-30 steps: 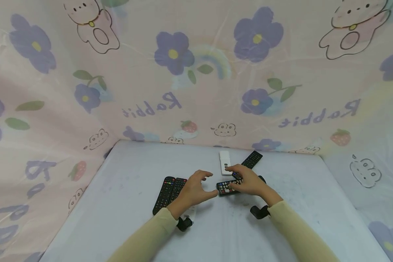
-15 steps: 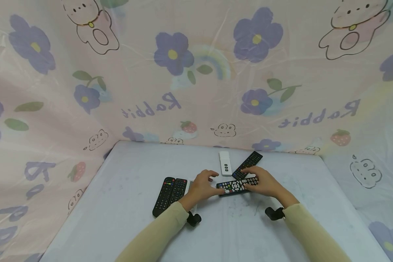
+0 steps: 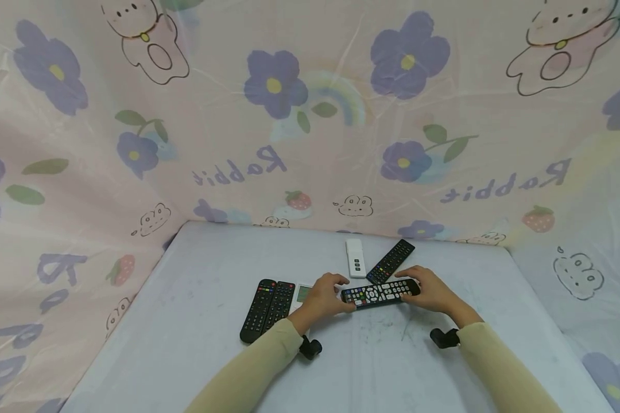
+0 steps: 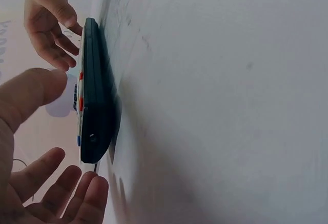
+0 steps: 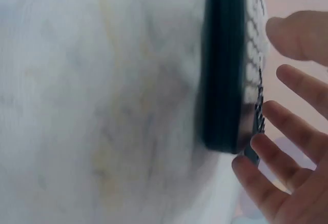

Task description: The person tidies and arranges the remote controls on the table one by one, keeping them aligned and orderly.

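A black remote control (image 3: 374, 293) with many light and coloured buttons lies crosswise on the white table, buttons up. My left hand (image 3: 324, 297) is at its left end, thumb and fingers spread around that end; in the left wrist view a gap shows between the thumb and the remote (image 4: 92, 101). At the other end my right hand (image 3: 429, 289) has its fingers loosely bent. The right wrist view puts those fingertips close beside the end of the remote (image 5: 224, 70); whether they touch it I cannot tell.
Behind lie a white remote (image 3: 356, 259) and a slanted black remote (image 3: 391, 261). Two black remotes (image 3: 259, 310) stand side by side at left, next to a white remote with a small screen (image 3: 302, 293), partly hidden by my left hand. Patterned cloth (image 3: 310, 143) surrounds the table.
My right hand has slid right along the black remote, from its middle to its right end, uncovering the buttons. My left hand has moved slightly right, to the left end. The remote stays about where it was.
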Demonstrator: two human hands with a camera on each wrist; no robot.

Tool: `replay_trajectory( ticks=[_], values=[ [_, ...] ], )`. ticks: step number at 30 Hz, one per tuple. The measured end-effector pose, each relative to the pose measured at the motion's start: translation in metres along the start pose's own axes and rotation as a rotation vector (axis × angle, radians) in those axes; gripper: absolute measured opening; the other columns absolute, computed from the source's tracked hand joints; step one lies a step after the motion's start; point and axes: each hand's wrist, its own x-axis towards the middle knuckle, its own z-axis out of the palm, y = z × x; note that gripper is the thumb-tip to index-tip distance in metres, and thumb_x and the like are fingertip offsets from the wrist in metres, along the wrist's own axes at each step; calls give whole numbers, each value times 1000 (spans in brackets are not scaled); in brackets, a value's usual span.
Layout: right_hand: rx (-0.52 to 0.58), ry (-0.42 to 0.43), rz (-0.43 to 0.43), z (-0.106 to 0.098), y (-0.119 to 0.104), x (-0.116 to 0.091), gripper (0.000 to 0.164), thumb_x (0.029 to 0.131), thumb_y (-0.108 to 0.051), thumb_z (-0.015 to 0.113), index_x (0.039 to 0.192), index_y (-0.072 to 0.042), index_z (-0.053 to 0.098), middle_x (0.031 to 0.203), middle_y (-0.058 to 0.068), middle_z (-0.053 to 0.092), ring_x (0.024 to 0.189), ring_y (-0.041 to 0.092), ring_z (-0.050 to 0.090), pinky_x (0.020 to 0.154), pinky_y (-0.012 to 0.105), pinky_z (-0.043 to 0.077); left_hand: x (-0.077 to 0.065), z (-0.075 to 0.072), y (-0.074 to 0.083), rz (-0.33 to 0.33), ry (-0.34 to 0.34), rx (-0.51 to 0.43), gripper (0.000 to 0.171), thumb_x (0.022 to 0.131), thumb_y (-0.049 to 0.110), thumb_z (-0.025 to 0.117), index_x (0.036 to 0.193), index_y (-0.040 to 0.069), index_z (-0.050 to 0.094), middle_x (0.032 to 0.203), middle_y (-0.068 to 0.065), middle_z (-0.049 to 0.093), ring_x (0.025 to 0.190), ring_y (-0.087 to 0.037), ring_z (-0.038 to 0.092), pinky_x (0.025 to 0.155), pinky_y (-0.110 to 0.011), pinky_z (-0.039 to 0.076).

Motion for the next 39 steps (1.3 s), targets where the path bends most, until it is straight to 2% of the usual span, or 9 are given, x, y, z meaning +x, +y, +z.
replay_trajectory(
  ticks=[6, 15, 27, 39],
  values=[
    [12, -21, 5, 1, 8, -1, 50, 77, -15, 77, 124, -6, 62, 121, 18, 61, 113, 42, 56, 86, 54, 52, 1, 3, 1, 13, 5, -4, 56, 66, 30, 88, 116, 16, 67, 108, -1, 61, 93, -15, 59, 72, -25, 49],
    [28, -60, 48, 1, 12, 1, 50, 77, -13, 75, 125, -8, 61, 124, 19, 58, 117, 44, 54, 93, 59, 46, 1, 4, 0, 3, 1, -11, 56, 66, 25, 88, 117, 15, 67, 106, -3, 61, 92, -16, 59, 74, -25, 50],
    [61, -67, 62, 0, 11, 0, 47, 78, -14, 75, 123, -9, 63, 121, 18, 59, 111, 41, 57, 88, 54, 50, 3, 6, -6, -18, -28, -70, 51, 64, 19, 89, 111, 18, 69, 104, 0, 61, 94, -15, 60, 77, -29, 51],
    [79, -117, 92, 3, 20, 2, 54, 75, -8, 77, 126, -10, 61, 126, 20, 57, 114, 38, 56, 92, 55, 49, 5, 7, -10, 8, -49, -87, 49, 65, 15, 88, 110, 16, 69, 101, 2, 62, 89, -10, 58, 76, -25, 50]
  ],
)
